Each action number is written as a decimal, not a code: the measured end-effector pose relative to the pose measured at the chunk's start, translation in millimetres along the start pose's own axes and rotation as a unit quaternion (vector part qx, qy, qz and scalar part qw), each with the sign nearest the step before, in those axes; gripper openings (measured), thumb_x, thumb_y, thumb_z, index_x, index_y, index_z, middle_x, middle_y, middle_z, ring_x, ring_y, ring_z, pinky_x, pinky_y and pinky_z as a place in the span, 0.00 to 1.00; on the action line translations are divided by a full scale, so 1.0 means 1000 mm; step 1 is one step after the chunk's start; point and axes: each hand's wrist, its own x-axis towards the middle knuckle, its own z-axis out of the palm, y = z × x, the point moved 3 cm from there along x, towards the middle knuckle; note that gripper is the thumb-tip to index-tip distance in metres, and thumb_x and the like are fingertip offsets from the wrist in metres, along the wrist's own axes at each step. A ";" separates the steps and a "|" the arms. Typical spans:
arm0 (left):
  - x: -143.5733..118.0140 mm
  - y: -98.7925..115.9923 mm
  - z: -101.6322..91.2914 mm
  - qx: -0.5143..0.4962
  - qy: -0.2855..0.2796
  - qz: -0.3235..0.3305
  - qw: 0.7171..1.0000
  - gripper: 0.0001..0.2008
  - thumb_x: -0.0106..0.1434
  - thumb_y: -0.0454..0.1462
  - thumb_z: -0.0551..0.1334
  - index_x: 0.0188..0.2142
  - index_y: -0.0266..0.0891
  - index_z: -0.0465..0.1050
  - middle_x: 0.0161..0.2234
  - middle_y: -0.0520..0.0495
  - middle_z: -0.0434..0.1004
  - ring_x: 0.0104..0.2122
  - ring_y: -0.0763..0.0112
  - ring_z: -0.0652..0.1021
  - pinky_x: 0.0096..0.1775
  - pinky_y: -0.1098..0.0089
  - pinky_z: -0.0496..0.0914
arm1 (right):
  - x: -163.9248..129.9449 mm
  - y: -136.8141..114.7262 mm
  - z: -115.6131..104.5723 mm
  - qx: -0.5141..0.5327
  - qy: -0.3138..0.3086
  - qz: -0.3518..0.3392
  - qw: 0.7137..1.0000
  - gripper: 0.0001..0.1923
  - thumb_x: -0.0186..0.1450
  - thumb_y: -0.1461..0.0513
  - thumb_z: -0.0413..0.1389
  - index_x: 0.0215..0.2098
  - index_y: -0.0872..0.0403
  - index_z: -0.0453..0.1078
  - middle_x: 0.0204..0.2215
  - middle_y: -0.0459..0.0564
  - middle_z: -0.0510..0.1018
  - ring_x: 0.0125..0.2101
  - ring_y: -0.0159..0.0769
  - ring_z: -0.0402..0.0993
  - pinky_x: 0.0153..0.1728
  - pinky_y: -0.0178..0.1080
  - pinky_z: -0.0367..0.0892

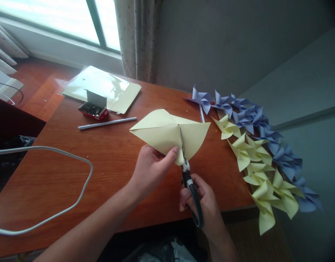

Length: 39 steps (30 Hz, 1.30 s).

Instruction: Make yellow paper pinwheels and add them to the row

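Observation:
A creased sheet of pale yellow paper (164, 133) is held above the desk, with slits running in from its corners. My left hand (153, 165) pinches its near edge, thumb on top and fingers underneath. In my right hand (203, 198) is a pair of scissors (186, 173) with black and white handles. Their blades point away from me across the near part of the sheet, with the tip close to its centre. My left thumb lies just left of the blades. Part of the lower blade is hidden by the paper.
Yellow pinwheels (261, 174) and purple-blue pinwheels (255, 116) line the desk's right side. Toward the back left are a small open box (95, 109), a paper stick (107, 123) and a stack of yellow paper (123, 98). A white cable (87, 182) loops across the left side.

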 end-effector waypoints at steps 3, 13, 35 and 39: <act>0.000 -0.001 0.000 0.000 0.001 -0.003 1.000 0.08 0.63 0.38 0.67 0.36 0.33 0.81 0.32 0.46 0.84 0.33 0.68 0.81 0.35 0.74 0.74 | 0.000 0.000 0.000 0.003 0.002 0.006 1.000 0.21 0.62 0.47 0.65 0.34 0.54 0.65 0.22 0.39 0.71 0.19 0.26 0.70 0.23 0.30 0.64; 0.001 -0.004 0.000 -0.004 -0.001 0.008 1.000 0.10 0.63 0.38 0.67 0.40 0.33 0.82 0.35 0.45 0.85 0.34 0.67 0.82 0.36 0.74 0.75 | -0.001 -0.002 0.002 0.004 0.011 0.014 1.000 0.23 0.61 0.46 0.65 0.33 0.54 0.65 0.21 0.39 0.70 0.19 0.25 0.69 0.22 0.29 0.62; 0.001 -0.002 -0.002 0.013 0.000 -0.005 1.000 0.10 0.63 0.39 0.67 0.38 0.33 0.81 0.34 0.46 0.84 0.34 0.64 0.82 0.35 0.72 0.75 | -0.003 0.000 0.007 0.033 -0.007 0.019 0.999 0.24 0.60 0.45 0.66 0.34 0.53 0.64 0.21 0.40 0.70 0.19 0.27 0.71 0.22 0.30 0.63; 0.000 0.000 -0.001 0.015 0.000 -0.004 1.000 0.10 0.63 0.40 0.67 0.38 0.33 0.81 0.34 0.45 0.84 0.33 0.62 0.82 0.35 0.71 0.75 | -0.002 -0.001 0.006 0.029 -0.010 0.020 0.999 0.24 0.60 0.45 0.65 0.34 0.53 0.64 0.21 0.41 0.70 0.19 0.28 0.71 0.22 0.31 0.63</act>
